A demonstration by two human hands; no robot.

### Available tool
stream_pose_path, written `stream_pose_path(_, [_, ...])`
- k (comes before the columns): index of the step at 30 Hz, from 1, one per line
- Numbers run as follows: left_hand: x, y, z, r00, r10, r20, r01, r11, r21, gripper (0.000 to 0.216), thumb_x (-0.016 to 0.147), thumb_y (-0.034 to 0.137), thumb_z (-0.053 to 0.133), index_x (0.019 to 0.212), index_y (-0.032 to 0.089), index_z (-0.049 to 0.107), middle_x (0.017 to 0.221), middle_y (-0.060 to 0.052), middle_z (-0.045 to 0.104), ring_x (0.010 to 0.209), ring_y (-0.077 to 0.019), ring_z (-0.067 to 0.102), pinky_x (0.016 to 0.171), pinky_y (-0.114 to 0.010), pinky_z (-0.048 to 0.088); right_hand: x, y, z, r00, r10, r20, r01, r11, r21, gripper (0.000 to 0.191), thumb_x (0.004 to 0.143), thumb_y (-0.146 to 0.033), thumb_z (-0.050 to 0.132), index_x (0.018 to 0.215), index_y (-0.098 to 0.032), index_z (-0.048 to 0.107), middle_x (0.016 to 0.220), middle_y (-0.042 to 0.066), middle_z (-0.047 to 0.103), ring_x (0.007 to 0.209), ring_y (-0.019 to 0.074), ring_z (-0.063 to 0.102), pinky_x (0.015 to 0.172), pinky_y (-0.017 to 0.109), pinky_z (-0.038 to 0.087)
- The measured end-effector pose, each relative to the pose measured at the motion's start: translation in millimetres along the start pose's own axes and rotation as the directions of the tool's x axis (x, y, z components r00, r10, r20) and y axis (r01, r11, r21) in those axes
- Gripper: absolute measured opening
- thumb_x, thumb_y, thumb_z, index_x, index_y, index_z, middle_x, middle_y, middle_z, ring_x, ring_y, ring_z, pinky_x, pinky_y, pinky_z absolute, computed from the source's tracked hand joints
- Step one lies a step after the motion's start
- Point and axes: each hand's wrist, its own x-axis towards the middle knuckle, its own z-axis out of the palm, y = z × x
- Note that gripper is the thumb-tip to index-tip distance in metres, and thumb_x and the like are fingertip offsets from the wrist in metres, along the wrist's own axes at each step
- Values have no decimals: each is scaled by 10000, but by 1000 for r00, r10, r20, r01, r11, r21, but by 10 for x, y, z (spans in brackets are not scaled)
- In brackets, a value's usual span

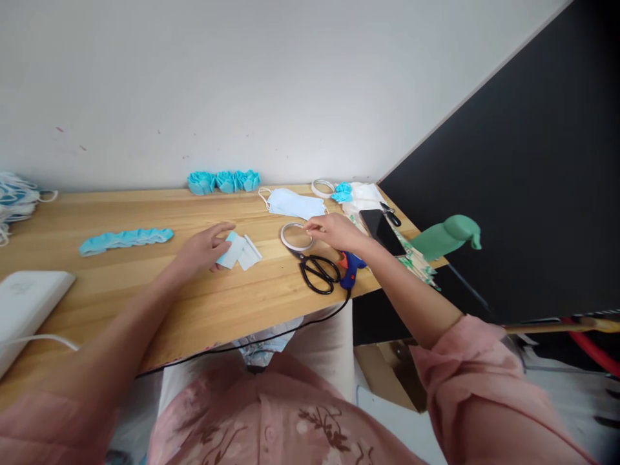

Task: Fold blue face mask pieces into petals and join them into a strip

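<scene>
Light-brown wooden desk. My left hand touches the small pale-blue and white sheets; forefinger and thumb apart, grip unclear. At the sheets' 3 o'clock, my right hand's fingers are at the round white tape roll; I can't tell if they pinch. Black-handled scissors: roll's 5 o'clock. Pale-blue pleated mask: 12.

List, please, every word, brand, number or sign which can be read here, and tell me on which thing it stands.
No text can be read.
White box: a faint grey mark on top, too blurred to read.
Paper strips: green print, too small to read.
Mask, phone, blue piece: no writing seen.
</scene>
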Motion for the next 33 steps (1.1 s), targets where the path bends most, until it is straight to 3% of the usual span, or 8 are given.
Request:
stream_pose_path(6, [7, -11, 10, 1000, -7, -10, 7, 1000, 14, 678, 766, 396, 574, 1407, 190, 498, 773, -13, 696, 507, -160, 594, 447, -267, 488, 70, 275, -93, 999, 4, -45, -10, 992, -128, 256, 930, -268, 512, 1063, -240, 729, 1108, 35, 757, 1001, 219, 680, 778, 279, 451])
stream_pose_path(11, [6, -7, 10, 1000, -17, -7, 17, 1000, 13, 690, 762, 418, 569, 1405, 179, 499, 724, -10, 673, 490, -164, 576, 444, -269, 470, 480, 723, -167, 978, 139, -157, -193, 890, -413, 354, 974, -257, 421, 1243, -199, 644, 1258, 109, 686, 1131, 234, 632, 860, 293, 456])
stream_pose_path(18, [-30, 85, -2, 999, -41, 11, 41, 999, 14, 693, 758, 434, 535, 1394, 159, 508, 623, 16, 611, 491, -161, 562, 449, -248, 441, 991, 1057, -138, 979, 188, -82, -204, 846, -493, 344, 905, -159, 501, 1212, -108, 648, 1198, 194, 685, 1058, 272, 646, 861, 325, 444])
stream_pose_path(21, [-36, 112, -8, 999, -51, -7, 51, 999, 17, 663, 753, 389, 533, 1380, 173, 528, 637, 15, 636, 470, -145, 544, 453, -241, 428, 943, 900, -212, 979, 160, -123, -200, 854, -481, 392, 925, -176, 466, 1286, -106, 600, 1248, 201, 657, 1125, 296, 609, 886, 352, 427])
stream_pose_path(23, [-39, 112, -10, 999, -50, -16, 50, 998, 23, 641, 755, 363, 532, 1369, 178, 540, 613, 24, 625, 454, -136, 529, 455, -237, 421, 777, 647, -255, 981, 22, -195, -96, 921, -379, 370, 932, -221, 477, 1264, -142, 620, 1243, 159, 671, 1133, 282, 601, 866, 334, 421])
stream_pose_path(27, [-36, 74, -4, 999, -33, -8, 33, 999, 15, 624, 770, 338, 536, 1375, 186, 533, 609, 26, 613, 467, -138, 539, 450, -229, 413, 296, -7, -129, 994, -106, 37, 111, 977, -180, 258, 939, -374, 510, 943, -220, 716, 978, 50, 745, 858, 212, 647, 664, 287, 372])
stream_pose_path(29, [-33, 57, 0, 1000, -19, -8, 20, 1000, 16, 622, 780, 329, 534, 1386, 190, 523, 627, 21, 619, 473, -138, 547, 449, -228, 417, 129, -244, 25, 986, -144, 79, 157, 969, -193, 303, 941, -453, 510, 934, -221, 704, 950, 63, 737, 810, 209, 631, 630, 286, 337])
stream_pose_path(33, [-45, 67, -14, 999, -5, -35, 6, 1000, 24, 609, 797, 298, 521, 1397, 194, 516, 650, 16, 624, 479, -138, 558, 454, -229, 429, 76, -373, 200, 993, -91, 73, 105, 968, -228, 264, 929, -405, 528, 859, -200, 679, 886, 87, 726, 763, 209, 622, 594, 290, 291])
